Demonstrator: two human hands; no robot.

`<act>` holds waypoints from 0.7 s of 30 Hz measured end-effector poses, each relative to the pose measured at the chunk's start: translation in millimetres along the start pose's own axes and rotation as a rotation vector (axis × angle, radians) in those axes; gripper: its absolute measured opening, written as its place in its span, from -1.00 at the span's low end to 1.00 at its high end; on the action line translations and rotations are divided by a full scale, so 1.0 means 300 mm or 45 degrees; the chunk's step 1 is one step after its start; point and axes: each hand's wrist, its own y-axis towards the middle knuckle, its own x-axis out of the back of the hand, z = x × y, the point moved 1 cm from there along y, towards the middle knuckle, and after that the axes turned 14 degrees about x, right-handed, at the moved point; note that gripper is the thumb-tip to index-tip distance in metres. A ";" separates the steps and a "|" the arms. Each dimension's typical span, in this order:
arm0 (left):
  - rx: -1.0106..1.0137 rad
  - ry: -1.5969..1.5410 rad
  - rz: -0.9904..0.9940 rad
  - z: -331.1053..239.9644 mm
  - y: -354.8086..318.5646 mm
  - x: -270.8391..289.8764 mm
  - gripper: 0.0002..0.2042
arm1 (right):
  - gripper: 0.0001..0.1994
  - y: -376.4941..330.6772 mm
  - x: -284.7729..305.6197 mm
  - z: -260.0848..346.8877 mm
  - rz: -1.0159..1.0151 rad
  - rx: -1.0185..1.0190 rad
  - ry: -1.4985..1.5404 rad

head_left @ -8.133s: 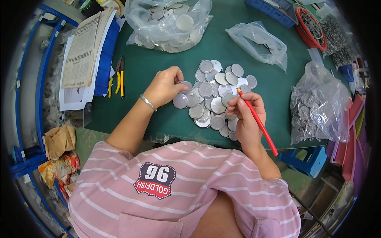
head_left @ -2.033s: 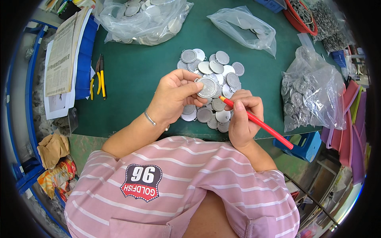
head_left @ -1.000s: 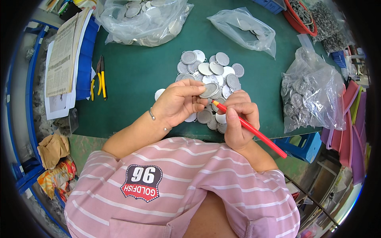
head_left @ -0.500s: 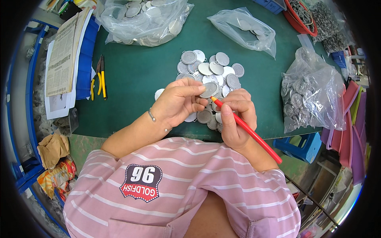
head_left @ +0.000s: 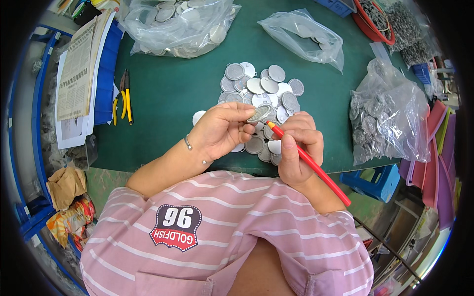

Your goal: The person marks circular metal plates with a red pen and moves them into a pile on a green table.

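Note:
Between its thumb and fingers, my left hand (head_left: pixel 223 126) pinches a grey round metal disc (head_left: pixel 260 114), tilted above the table. A long red pencil-like tool (head_left: pixel 316 166) with a yellowish end rests in my right hand (head_left: pixel 299 148), held like a pen. Its dark tip points at the disc's near edge; whether it touches cannot be made out. Below and beyond both hands spreads a loose pile of grey and white round discs (head_left: pixel 269 85), several with small lugs on the rim. One pale disc (head_left: pixel 198 117) lies left of the pile, partly hidden behind my left hand.
On the green table (head_left: pixel 168 89) are yellow-handled pliers (head_left: pixel 127 98), a bag of discs (head_left: pixel 182 29) at the back, a flatter plastic bag (head_left: pixel 306 37) and a bag of metal parts (head_left: pixel 387 118) at right. Papers (head_left: pixel 76 74) lean on a blue bin at left. A blue stool (head_left: pixel 373 182) stands below.
The disc in my left hand has tipped to a steeper angle. My right hand and the red tool have shifted slightly right, away from the left fingers.

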 end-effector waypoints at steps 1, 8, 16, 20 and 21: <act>-0.005 0.004 -0.006 0.000 0.000 0.000 -0.87 | -0.88 0.000 0.000 0.000 0.000 0.005 0.005; -0.029 0.035 0.000 0.003 -0.001 0.000 -0.88 | -0.88 0.002 -0.002 -0.003 0.051 0.017 -0.003; -0.043 0.049 -0.002 0.008 0.005 0.018 -0.89 | -0.90 0.006 -0.004 -0.001 0.032 -0.015 -0.034; -0.024 0.046 0.020 0.009 0.002 0.017 -0.89 | -0.91 0.005 -0.007 -0.002 -0.007 -0.015 -0.010; -0.023 0.049 0.015 0.012 0.003 0.020 -0.89 | -0.92 0.005 -0.005 -0.002 -0.029 -0.038 -0.011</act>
